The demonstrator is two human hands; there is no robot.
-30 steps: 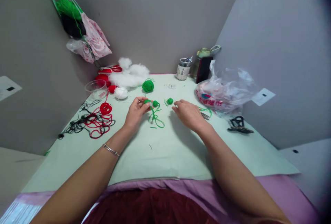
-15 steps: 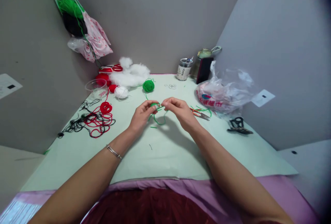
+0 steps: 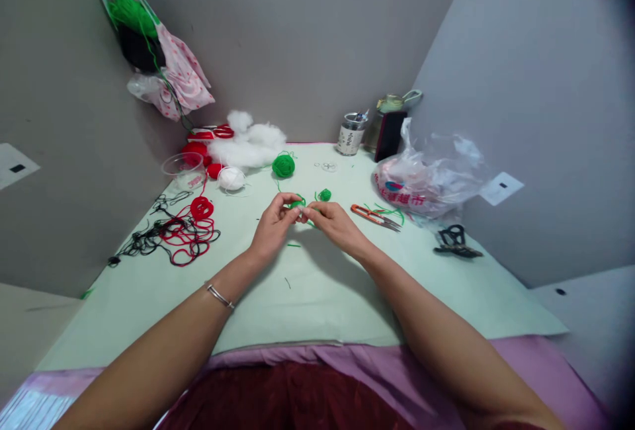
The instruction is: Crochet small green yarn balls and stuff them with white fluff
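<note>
My left hand [image 3: 272, 226] pinches a small green yarn piece [image 3: 296, 204], partly covered by the fingers. Closed in a pinch, my right hand [image 3: 338, 226] meets the left fingertips at this piece, with green yarn by its fingers. The fine detail between the fingertips is too small to make out. Beyond the left hand lies a green yarn ball [image 3: 284, 166], a strand running from it toward the hand. A smaller green yarn bundle [image 3: 325, 195] rests just past the right fingers. Orange-handled thread snips [image 3: 376, 218] lie to the right, beside green yarn scraps [image 3: 391, 210].
Tangled black and red yarn [image 3: 186, 238] spreads at left, near a white yarn ball [image 3: 231, 178], clear plastic cup [image 3: 182, 167] and white stuffing [image 3: 251, 145]. A pen holder [image 3: 350, 135], phone [image 3: 390, 136], plastic bag [image 3: 426, 178] and black hair clip [image 3: 457, 243] stand or lie right.
My right hand has moved left and down to meet the left fingertips. The small green bundle and the snips' orange handle, hidden behind it before, now show.
</note>
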